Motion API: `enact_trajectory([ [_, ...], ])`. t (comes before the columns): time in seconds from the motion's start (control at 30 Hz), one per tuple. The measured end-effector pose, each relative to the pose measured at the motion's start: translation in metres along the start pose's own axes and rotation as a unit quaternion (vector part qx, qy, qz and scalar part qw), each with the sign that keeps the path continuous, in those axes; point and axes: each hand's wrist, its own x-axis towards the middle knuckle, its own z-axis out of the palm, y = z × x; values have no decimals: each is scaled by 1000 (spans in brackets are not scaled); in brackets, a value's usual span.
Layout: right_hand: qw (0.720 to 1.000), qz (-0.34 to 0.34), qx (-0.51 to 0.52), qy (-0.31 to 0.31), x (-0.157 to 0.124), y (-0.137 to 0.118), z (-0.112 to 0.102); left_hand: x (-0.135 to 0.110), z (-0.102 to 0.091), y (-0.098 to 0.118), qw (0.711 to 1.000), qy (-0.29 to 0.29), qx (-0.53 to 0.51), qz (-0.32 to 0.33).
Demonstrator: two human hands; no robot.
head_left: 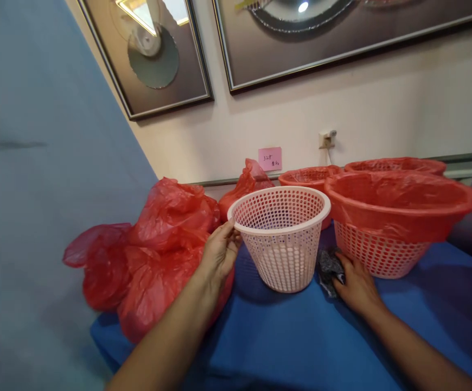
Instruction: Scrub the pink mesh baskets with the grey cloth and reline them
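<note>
A pale pink plastic basket [287, 258] with a perforated wall stands upright on the blue tablecloth [268, 336]. My left hand [222, 248] is closed on the left side of its rim. To the right of the basket, my right hand [356, 279] grips a crumpled dark grey piece [330, 270], which looks like a cloth or a plastic bag; I cannot tell which. That hand is low at the table surface, in front of a larger basket [382, 252] lined with a red plastic bag [402, 203].
Tied, filled red plastic bags [166, 260] are heaped at the left of the table. More red-lined baskets [311, 175] stand behind and at the right edge. On the wall are a pink note [270, 158], a socket [326, 140] and framed pictures [171, 103].
</note>
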Motion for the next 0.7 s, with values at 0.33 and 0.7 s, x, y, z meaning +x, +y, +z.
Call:
enact_trajectory([
  [0.33,984,-160,73,33,-12,-31,-20,33,-19,29,947,-10,321,-2],
  [0.7,986,-134,99,-6,-13,-23,-19,218,-17,81,706,18,698,118],
])
